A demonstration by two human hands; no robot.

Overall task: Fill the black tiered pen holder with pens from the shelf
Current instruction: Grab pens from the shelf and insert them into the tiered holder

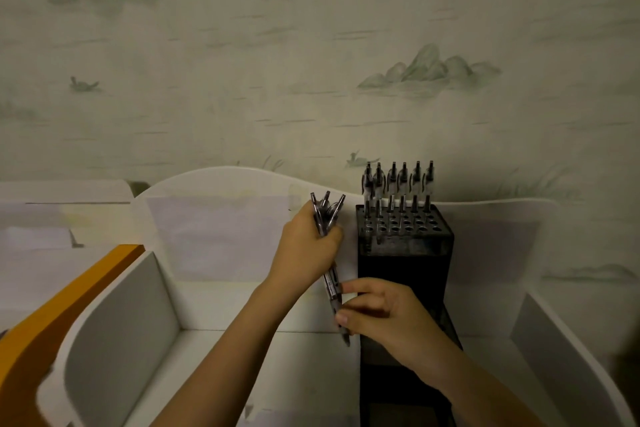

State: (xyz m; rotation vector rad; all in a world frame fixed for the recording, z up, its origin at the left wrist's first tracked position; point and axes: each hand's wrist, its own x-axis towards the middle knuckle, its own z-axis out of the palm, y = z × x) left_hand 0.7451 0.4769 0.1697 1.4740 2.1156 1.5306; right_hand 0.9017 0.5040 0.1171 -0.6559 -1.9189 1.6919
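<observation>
My left hand (308, 246) clamps a bundle of pens (325, 218) just left of the black tiered pen holder (405, 246), right hand (384, 315) pinching one's lower barrel; light, stiff, slippery, I judge.

Left hand (306, 246): bare, no glove, ring or watch showing.
Right hand (384, 317): bare, nails short and unpainted, wrist without band.
Forearms: both uncovered to the frame's lower edge; no sleeve in view.
</observation>
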